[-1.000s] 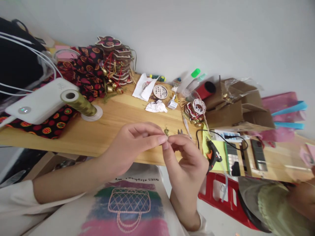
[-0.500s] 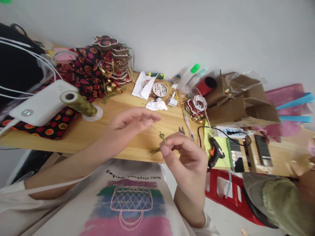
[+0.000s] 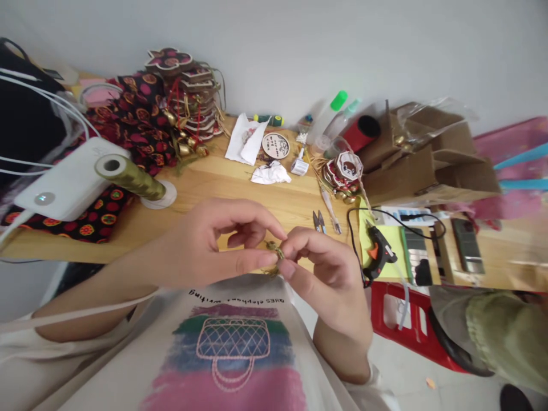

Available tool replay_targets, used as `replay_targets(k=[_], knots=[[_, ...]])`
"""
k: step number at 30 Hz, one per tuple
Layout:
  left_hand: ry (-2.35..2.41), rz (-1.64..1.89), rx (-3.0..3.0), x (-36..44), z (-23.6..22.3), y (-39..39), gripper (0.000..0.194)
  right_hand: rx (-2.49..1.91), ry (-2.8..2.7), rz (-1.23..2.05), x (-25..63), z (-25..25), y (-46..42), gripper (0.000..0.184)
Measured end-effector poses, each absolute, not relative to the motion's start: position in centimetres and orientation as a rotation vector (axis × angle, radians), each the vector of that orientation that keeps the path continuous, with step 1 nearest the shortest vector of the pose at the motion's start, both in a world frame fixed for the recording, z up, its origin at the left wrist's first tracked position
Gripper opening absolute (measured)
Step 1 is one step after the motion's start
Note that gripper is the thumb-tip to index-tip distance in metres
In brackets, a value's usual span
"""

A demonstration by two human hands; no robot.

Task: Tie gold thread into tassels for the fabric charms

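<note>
L hand is back in at the green tassel, after being clear of it a moment ago; so the piece now has 2 hands at it vs. 1, prob. finer handling; R hand has its fingers nearly closed, pinching the tassel btwn thumb & forefinger; L fingers partly open, tips by the knot, can't tell if they grip; tassel is up off the table, nr its front edge; snips lie just beyond.

Two hands, one thread spool
</note>
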State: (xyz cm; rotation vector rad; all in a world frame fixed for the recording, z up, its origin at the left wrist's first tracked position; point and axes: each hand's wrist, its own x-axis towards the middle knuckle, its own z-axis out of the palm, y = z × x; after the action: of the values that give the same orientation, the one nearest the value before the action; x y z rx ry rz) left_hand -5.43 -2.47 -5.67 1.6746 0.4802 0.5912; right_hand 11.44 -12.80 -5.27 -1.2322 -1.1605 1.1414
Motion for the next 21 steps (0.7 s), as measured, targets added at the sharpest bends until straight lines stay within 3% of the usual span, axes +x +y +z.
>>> replay_targets(k=[13,16,21], knots=[[0.456,0.716,1.924,-5.2,-5.2,-2.7,0.003,-1.216,-1.171,1.160,11.6,-5.2,-12.9,0.008],[0.446,0.767,1.996,-5.1,-4.9,-2.6,0.003,-1.302,-1.265,0.976,11.6,-5.0,-13.2,0.006],[0.484,0.804,2.086,-5.0,-4.6,-2.8,0.004,-1.415,-1.454,0.477,11.5,-4.5,-13.9,0.024]])
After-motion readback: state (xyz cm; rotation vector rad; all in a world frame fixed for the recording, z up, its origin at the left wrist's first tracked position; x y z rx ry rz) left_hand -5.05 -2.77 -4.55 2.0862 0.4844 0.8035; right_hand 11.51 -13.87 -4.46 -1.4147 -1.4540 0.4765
